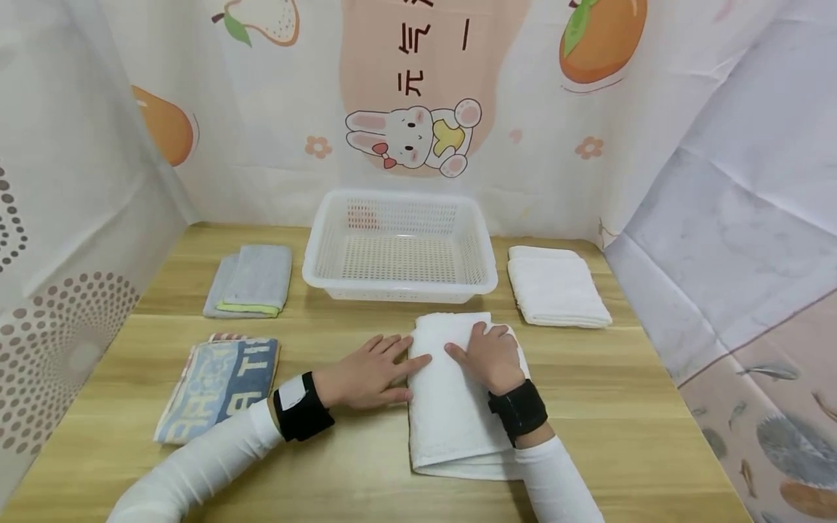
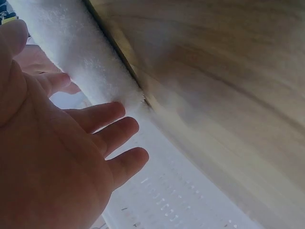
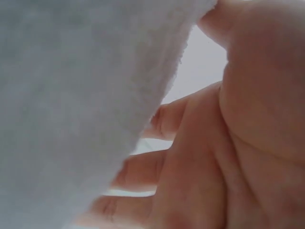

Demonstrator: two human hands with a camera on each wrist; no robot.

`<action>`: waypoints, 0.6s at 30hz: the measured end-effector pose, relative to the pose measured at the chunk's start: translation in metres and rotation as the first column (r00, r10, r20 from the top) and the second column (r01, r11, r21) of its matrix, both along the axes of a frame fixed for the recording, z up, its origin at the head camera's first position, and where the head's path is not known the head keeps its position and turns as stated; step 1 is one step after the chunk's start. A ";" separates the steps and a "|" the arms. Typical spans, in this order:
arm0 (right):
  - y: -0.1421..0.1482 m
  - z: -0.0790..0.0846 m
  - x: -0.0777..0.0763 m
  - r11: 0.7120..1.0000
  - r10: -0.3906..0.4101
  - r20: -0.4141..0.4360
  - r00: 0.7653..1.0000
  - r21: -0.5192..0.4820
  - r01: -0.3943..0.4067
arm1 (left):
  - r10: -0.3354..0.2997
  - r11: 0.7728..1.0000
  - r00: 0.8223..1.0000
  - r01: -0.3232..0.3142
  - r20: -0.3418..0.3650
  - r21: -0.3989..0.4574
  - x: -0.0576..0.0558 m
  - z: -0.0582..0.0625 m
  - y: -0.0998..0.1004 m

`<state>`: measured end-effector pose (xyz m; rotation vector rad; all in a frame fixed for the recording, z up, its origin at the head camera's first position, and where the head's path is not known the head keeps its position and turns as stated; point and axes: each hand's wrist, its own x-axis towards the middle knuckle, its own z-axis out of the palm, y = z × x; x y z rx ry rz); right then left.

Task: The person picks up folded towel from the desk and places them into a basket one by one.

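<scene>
A folded white towel (image 1: 451,407) lies on the table in front of the basket, its layers showing at the near edge. Against its left side rests my left hand (image 1: 369,374), fingers spread and fairly straight, index finger over the edge. The left wrist view shows that hand (image 2: 57,143) beside the rolled fold of the towel (image 2: 86,52). On the towel's upper right part lies my right hand (image 1: 493,356), thumb pointing left and fingers forward. In the right wrist view, towel cloth (image 3: 81,95) hides the fingertips of the right hand (image 3: 205,138).
A white perforated plastic basket (image 1: 401,293) stands at the back centre. Right of it lies another folded white towel (image 1: 556,287). Folded grey cloths (image 1: 255,276) with a yellow-green edge and a blue patterned towel (image 1: 222,385) lie at left. Printed curtains (image 1: 261,109) enclose the table (image 1: 621,436).
</scene>
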<state>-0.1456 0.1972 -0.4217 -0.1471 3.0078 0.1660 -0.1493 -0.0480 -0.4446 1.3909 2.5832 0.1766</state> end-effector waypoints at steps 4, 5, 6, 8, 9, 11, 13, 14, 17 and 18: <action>-0.004 0.000 -0.002 1.000 -0.011 -0.016 1.000 -0.002 0.011 | 0.002 1.000 1.000 -0.002 -0.008 0.008 -0.002 0.000 -0.001; -0.004 0.000 -0.002 1.000 -0.011 -0.017 1.000 -0.008 0.011 | 0.003 1.000 1.000 -0.003 0.000 0.000 -0.002 0.000 -0.001; -0.005 -0.001 -0.002 1.000 -0.009 -0.016 1.000 -0.014 0.009 | 0.004 1.000 1.000 -0.004 0.008 -0.007 -0.002 0.000 -0.001; -0.007 -0.002 -0.003 1.000 -0.002 -0.023 1.000 -0.027 0.001 | 0.009 1.000 1.000 -0.009 0.022 -0.016 -0.002 0.000 -0.003; -0.008 -0.003 -0.004 0.999 0.003 -0.029 1.000 -0.032 -0.004 | 0.014 1.000 1.000 -0.013 0.026 -0.024 -0.002 -0.001 -0.003; -0.010 -0.003 -0.006 0.999 0.008 -0.043 0.999 -0.040 -0.009 | 0.022 0.999 0.999 -0.021 0.027 -0.030 -0.003 0.000 -0.004; -0.011 -0.002 -0.008 0.999 0.004 -0.051 0.999 -0.051 -0.007 | 0.027 0.999 0.999 -0.026 0.026 -0.029 -0.005 0.001 -0.005; -0.012 -0.002 -0.009 0.998 0.002 -0.051 0.999 -0.055 -0.005 | 0.029 0.999 0.999 -0.028 0.023 -0.034 -0.006 0.001 -0.005; -0.013 -0.001 -0.011 0.997 -0.006 -0.046 0.999 -0.080 0.002 | 0.030 0.999 0.999 -0.029 0.022 -0.037 -0.008 0.003 -0.007; -0.013 -0.001 -0.012 0.996 -0.005 -0.042 0.999 -0.085 0.002 | 0.030 0.999 0.999 -0.029 0.023 -0.043 -0.009 0.003 -0.007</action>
